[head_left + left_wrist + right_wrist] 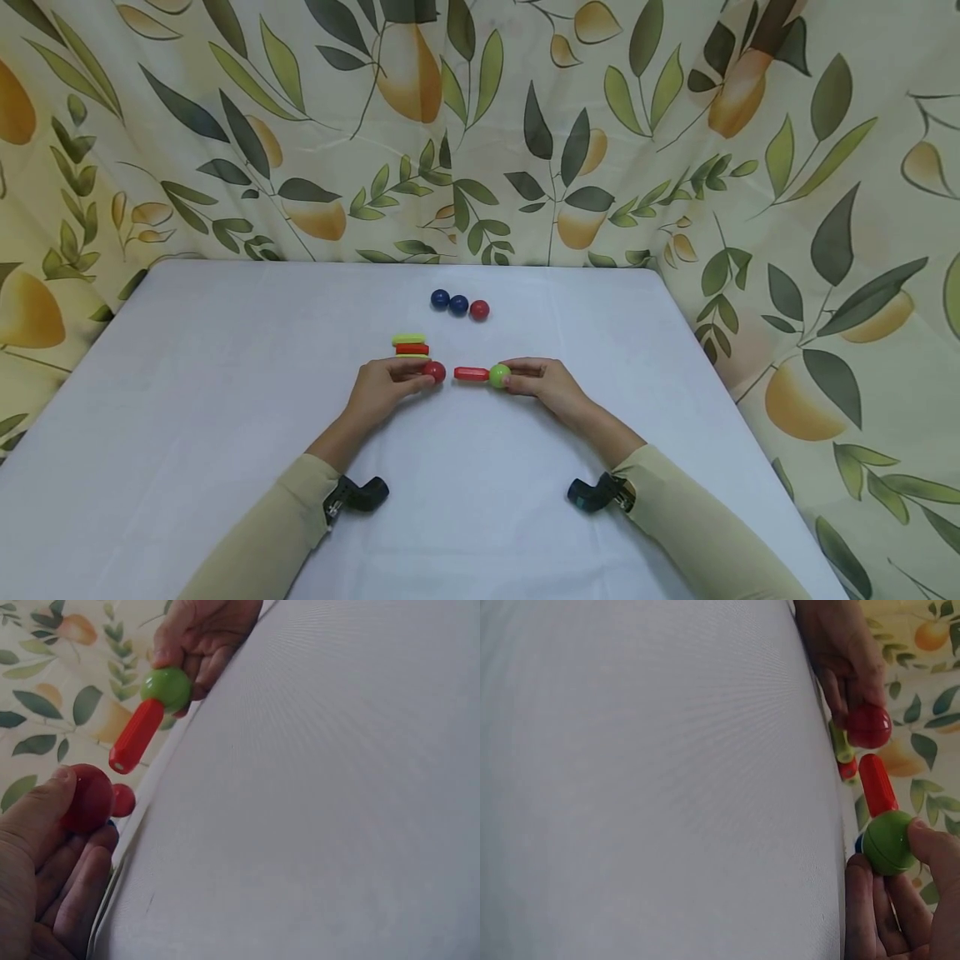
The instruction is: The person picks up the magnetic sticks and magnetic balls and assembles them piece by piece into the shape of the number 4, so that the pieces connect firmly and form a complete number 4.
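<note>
My left hand pinches a red ball between thumb and fingers. Facing it, my right hand grips a green ball, from which a red rod sticks out toward the left. The rod's free end points at the red ball, with a small gap between them. In the left wrist view a pale spot shows on that end. Just behind the left hand lie several short rods, yellow-green and red, side by side; the hand partly covers the nearest.
Farther back on the white-covered table two dark blue balls and another red ball sit in a row. A cloth printed with fruit and leaves hangs behind the table and along its sides. Each wrist wears a black camera mount.
</note>
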